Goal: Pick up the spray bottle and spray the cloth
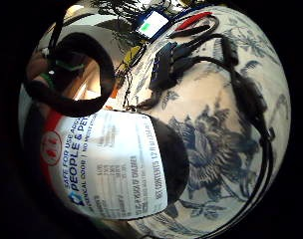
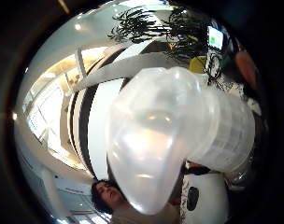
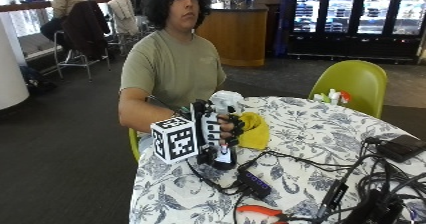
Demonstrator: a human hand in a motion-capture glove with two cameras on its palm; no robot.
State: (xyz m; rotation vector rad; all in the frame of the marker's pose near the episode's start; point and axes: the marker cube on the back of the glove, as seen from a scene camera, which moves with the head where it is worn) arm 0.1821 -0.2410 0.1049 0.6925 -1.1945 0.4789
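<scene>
My gloved right hand (image 3: 223, 129) grips the spray bottle (image 3: 221, 134), fingers (image 3: 234, 126) curled round its body, holding it upright above the floral tablecloth (image 3: 319, 134). The yellow cloth (image 3: 255, 130) lies on the table just beside the bottle. The bottle's translucent spray head (image 2: 153, 140) sits close to my palm.

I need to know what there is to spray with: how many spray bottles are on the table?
1. The spray bottle is upright near the table edge, held by the gloved right hand, beside the yellow cloth. Another could be hidden among the cables.
</scene>
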